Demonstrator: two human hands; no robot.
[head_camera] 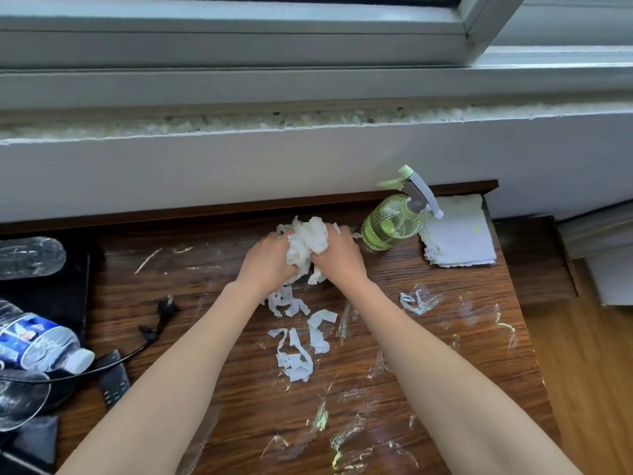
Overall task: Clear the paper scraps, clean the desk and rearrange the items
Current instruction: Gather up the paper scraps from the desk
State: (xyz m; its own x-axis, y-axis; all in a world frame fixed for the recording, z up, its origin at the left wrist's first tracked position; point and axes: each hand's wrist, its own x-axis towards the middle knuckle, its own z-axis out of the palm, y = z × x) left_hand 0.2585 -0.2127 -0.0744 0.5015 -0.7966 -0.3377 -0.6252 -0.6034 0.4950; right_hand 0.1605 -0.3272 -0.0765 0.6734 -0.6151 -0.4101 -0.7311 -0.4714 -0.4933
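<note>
We see both hands at the far middle of the wooden tabletop (411, 389), pressed together around a crumpled wad of white paper scraps (307, 243). The left hand (269, 258) curls its fingers into the wad from the left, and the right hand (339, 257) grips it from the right, so the bundle sits squeezed between them, with a few strips hanging out below onto the wood.

Just nearer to us than the hands, loose torn paper strips (296, 351) still lie on the tabletop, spread in a small cluster between the two forearms. Another small crumpled scrap (416, 301) lies apart to the right; it may be clear film rather than paper, we cannot tell. The wood around them is streaked with whitish and faintly green smears.

A green spray bottle (394, 224) stands upright just right of the right hand, close to the back edge. Beside it, at the far right corner, rests a folded stack of white paper towels (460, 238).

On the left side, a plastic water bottle (41, 344) with a blue label lies on its side, a second clear bottle (29, 257) lies farther back, and a black power cord (154, 330) with its plug trails across the wood near a remote control (113, 380).
</note>
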